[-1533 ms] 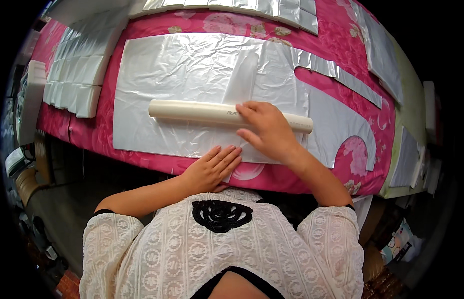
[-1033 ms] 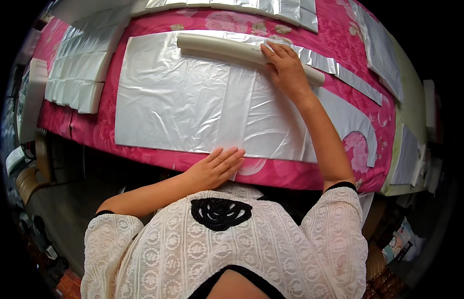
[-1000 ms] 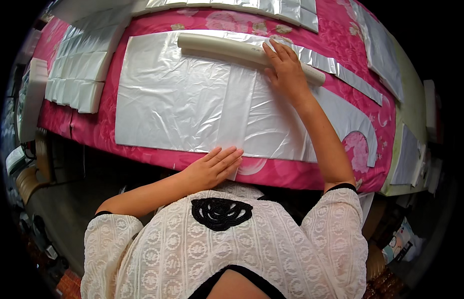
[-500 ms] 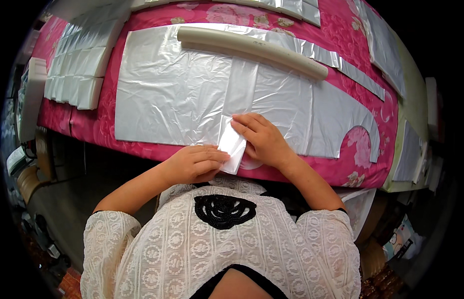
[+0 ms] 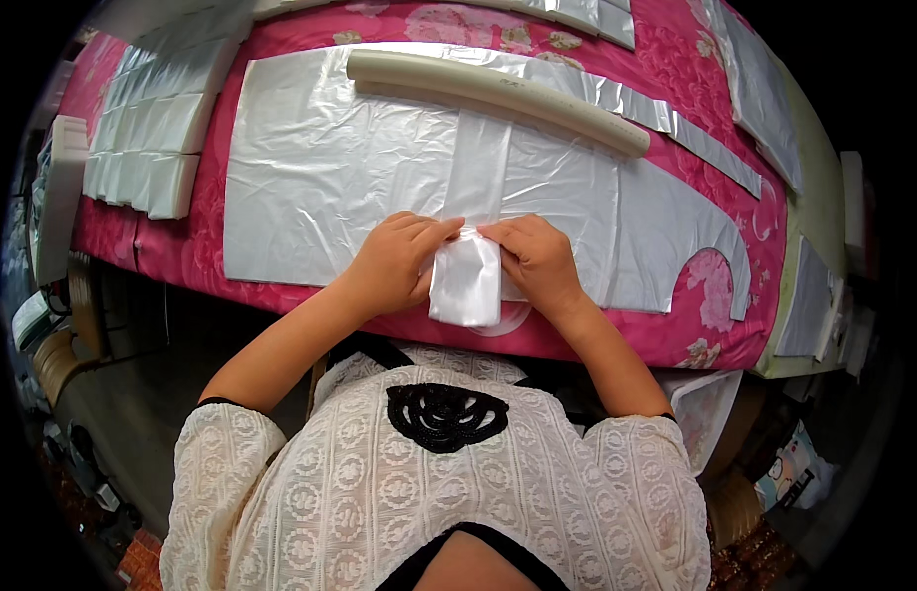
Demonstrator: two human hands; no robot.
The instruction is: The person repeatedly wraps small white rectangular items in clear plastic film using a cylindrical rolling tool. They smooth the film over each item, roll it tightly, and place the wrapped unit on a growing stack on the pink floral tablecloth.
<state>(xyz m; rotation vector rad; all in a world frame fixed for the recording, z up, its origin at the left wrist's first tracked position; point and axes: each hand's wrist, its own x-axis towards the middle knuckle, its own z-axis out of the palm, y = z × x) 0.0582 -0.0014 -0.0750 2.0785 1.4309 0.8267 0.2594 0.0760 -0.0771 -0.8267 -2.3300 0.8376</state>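
Left hand (image 5: 394,264) and right hand (image 5: 537,261) pinch the folded plastic strip (image 5: 466,281) at the table's near edge (image 5: 379,300) — cream tube (image 5: 493,91) well apart

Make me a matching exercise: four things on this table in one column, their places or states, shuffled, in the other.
1. folded plastic strip
2. cream tube
3. stack of folded bags
4. flat plastic sheet

a. lying across the far side of the sheet
b. piled at the table's left end
c. pinched between left hand and right hand
d. spread over the pink cloth

Pairs: 1-c, 2-a, 3-b, 4-d
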